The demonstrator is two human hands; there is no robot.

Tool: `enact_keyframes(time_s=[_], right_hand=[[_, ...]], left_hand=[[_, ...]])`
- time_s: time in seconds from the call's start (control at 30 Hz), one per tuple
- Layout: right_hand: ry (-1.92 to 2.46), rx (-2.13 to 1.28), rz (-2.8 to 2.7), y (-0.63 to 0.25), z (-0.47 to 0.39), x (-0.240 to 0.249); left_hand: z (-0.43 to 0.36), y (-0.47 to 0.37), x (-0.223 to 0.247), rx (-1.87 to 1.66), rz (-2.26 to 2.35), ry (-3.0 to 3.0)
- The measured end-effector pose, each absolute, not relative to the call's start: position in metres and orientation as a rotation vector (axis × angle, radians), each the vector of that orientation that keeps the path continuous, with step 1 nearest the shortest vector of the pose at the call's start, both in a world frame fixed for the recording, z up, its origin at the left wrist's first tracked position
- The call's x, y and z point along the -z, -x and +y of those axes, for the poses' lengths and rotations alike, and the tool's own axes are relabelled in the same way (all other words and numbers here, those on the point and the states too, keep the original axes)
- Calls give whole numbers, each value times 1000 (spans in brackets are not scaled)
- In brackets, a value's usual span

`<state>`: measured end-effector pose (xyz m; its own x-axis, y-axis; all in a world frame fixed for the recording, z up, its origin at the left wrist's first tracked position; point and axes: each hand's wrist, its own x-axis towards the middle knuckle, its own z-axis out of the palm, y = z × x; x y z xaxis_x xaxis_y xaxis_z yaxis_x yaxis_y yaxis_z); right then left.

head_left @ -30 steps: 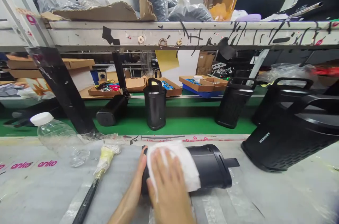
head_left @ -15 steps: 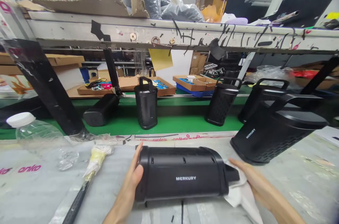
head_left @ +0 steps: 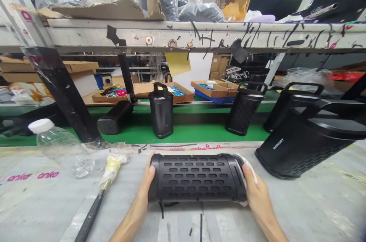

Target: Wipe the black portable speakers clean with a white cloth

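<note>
Black speaker (head_left: pixel 197 178) crosswise in between, left grip (head_left: pixel 145 183) holding one end, right grip (head_left: pixel 256 190) holding the other plus white cloth (head_left: pixel 252 170).

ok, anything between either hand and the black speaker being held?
Left hand: nothing visible; it grips one end of the black speaker directly. Right hand: white cloth at the other end, showing above and below the hand, apparently partly between; full contact is hidden.
</note>
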<state>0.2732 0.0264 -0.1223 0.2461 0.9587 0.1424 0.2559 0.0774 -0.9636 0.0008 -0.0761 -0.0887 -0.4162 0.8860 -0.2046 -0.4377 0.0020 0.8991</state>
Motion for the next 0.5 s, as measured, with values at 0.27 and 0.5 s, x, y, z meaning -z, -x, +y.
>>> enact_keyframes(time_s=[0.27,0.5], right_hand=[[1464,-324,-1309,-271,-1,109],[971,340,-2025,-247,-29,106]], left_hand=[[-77,0,97,-1705,1260,-691],[-76,-5,95,-1764,1243,-656]])
